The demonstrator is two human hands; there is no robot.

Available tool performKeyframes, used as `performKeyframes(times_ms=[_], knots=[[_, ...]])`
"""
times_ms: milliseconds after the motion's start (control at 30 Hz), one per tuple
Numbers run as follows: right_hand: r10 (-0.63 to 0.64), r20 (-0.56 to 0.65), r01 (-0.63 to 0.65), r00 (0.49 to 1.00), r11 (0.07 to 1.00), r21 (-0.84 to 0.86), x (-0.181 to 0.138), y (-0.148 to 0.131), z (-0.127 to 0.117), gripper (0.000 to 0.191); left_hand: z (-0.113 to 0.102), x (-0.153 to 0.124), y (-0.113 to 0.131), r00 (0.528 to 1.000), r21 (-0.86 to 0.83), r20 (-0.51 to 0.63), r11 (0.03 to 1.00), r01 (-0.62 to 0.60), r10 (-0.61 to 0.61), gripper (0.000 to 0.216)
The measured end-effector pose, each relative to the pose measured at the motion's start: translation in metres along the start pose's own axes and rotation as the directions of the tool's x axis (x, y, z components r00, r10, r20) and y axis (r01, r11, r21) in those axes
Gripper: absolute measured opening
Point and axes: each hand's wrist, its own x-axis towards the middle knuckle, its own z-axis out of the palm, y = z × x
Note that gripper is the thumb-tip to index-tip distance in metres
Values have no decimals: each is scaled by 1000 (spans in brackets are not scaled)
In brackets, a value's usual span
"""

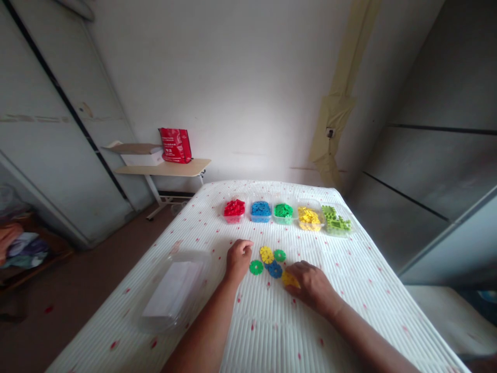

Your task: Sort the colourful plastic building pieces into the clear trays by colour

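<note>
My right hand point(310, 282) rests low over the cloth, its fingers closed on a yellow notched plastic disc point(290, 280), which they partly cover. To the left, my left hand point(238, 260) is curled, with nothing visible between its fingers. Between the hands lie notched snowflake discs: yellow ones point(266, 254) touching blue ones point(275, 269), which together form a line toward my right hand. One green disc point(256, 267) lies flat beside my left hand. Another green disc point(279, 255) is just right of the yellow ones.
Clear tubs across the table hold red pieces point(234, 208), blue pieces point(261, 209), green pieces point(283, 210), yellow pieces point(309, 216) and light-green pieces point(336, 219). A clear plastic container point(173, 290) with white paper sits at left. Behind, a side table point(171, 169) carries a red bag point(176, 145).
</note>
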Motion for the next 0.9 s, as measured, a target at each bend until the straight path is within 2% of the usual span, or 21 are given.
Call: performKeyframes(times_ms=[167,300,433,533,633,700,767,867,900], knots=[[29,23,-27,999,995,-98,0,-11,3,22,0,0,1,1000,1,2,1000,2,-2,22],[22,10,-21,1000,996,-88,2,-3,-8,31,0,1,2,1000,-4,4,1000,4,-4,21],[104,-134,-129,985,973,-192,22,26,-44,24,0,1,2,1000,-4,7,1000,11,-11,21],[153,-265,-226,952,935,-273,50,56,-76,23,0,1,1,1000,-2,7,1000,16,-16,20],[201,-375,-316,905,908,-275,76,77,-92,29,1,1,0,1000,-4,6,1000,13,-13,21],[167,-442,-299,882,921,-249,84,81,-88,33,1,1,-1,1000,-7,5,1000,10,-10,22],[79,-476,-195,876,960,-200,82,75,-73,32,2,1,-1,1000,-11,7,1000,9,-9,22],[-51,-428,15,902,996,-87,67,59,-39,22,1,1,-1,1000,-17,17,1000,9,-8,22],[-62,-401,46,914,998,-50,61,53,-27,21,1,1,-1,1000,-19,23,1000,8,-8,22]])
